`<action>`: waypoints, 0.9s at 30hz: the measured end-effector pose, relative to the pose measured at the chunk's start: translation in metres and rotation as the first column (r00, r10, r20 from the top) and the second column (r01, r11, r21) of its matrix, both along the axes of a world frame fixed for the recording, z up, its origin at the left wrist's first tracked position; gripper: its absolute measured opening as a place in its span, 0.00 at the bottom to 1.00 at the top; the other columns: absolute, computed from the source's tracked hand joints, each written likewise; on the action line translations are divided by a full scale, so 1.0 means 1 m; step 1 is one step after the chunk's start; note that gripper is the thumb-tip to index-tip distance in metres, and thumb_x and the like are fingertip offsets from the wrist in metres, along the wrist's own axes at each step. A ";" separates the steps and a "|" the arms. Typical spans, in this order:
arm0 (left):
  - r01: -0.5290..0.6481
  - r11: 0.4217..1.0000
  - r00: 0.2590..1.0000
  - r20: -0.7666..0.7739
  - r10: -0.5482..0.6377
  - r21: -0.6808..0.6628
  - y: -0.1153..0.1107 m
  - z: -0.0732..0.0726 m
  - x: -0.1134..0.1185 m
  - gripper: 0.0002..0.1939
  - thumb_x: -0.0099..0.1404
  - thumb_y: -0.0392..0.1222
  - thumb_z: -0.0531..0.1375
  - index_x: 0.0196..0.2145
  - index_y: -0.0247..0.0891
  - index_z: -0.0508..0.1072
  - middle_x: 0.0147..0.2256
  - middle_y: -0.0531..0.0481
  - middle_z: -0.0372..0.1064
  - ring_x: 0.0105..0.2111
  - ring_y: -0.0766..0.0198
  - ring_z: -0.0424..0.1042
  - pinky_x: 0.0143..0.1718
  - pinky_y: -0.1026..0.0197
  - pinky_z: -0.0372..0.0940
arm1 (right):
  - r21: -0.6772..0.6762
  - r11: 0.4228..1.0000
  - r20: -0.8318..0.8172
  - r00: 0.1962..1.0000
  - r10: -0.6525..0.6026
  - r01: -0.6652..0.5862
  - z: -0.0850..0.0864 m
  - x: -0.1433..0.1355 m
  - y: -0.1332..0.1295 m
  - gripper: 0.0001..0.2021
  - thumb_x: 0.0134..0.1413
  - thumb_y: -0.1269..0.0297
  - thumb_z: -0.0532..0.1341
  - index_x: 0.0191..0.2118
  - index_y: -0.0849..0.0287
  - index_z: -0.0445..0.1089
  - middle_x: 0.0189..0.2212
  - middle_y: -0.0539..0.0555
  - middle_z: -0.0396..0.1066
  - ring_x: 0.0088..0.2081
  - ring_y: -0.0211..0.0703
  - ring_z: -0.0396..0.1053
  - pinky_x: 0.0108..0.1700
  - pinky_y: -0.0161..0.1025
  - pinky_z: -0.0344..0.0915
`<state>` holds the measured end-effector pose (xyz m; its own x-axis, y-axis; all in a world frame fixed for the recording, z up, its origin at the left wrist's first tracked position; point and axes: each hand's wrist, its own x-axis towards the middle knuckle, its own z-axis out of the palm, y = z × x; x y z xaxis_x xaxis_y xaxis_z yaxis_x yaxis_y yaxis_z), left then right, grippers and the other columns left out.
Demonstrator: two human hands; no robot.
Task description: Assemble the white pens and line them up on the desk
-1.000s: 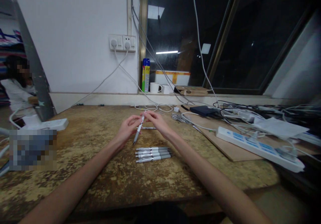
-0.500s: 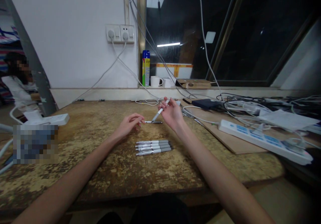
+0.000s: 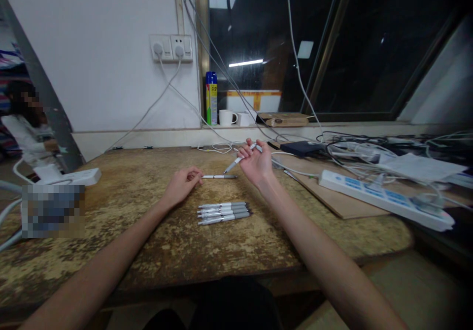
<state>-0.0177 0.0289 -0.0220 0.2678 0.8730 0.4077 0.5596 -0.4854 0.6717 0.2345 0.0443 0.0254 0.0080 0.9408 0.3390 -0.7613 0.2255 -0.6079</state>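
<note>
My left hand is closed, its fingertips at the left end of a white pen that lies level, its grey grip pointing right. My right hand is palm up with curled fingers, gripping another white pen that slants down to the left. The lower tip of that pen comes close to the level pen; I cannot tell whether they touch. Part of it is hidden behind the fingers. Nearer to me, several white pens with grey grips lie side by side on the worn wooden table.
At right are a white power strip, a brown board and tangled cables. Another power strip sits at left. A spray can and a white mug stand on the sill. A person is at far left.
My left hand has drawn slightly left, showing more of the level pen. My right hand has shifted slightly right with its pen. The view has turned a little.
</note>
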 end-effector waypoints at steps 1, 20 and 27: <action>-0.001 1.000 1.000 0.006 0.001 -0.009 0.000 0.000 0.000 0.16 0.67 0.54 0.58 0.39 0.39 0.78 0.32 0.48 0.80 0.30 0.57 0.75 0.34 0.60 0.64 | 0.000 1.000 0.007 1.000 0.001 -0.001 0.000 0.000 0.000 0.12 0.64 0.55 0.51 0.31 0.53 0.63 0.23 0.45 0.41 0.23 0.41 0.43 0.28 0.37 0.58; 0.031 0.999 0.999 -0.028 -0.030 0.044 -0.001 0.002 0.000 0.16 0.69 0.53 0.57 0.37 0.39 0.78 0.33 0.48 0.80 0.32 0.56 0.76 0.39 0.58 0.66 | 0.046 0.998 -0.015 0.999 0.045 -0.044 0.002 0.001 -0.005 0.11 0.65 0.57 0.53 0.32 0.54 0.64 0.22 0.45 0.42 0.23 0.39 0.45 0.29 0.35 0.59; 0.033 0.999 0.999 -0.025 -0.032 0.028 0.001 -0.001 0.001 0.17 0.69 0.55 0.58 0.37 0.39 0.78 0.33 0.47 0.80 0.32 0.56 0.76 0.38 0.58 0.67 | 0.016 0.996 -0.075 0.994 0.084 -0.083 0.003 0.001 -0.005 0.13 0.66 0.60 0.49 0.32 0.55 0.65 0.21 0.45 0.43 0.22 0.39 0.46 0.27 0.34 0.58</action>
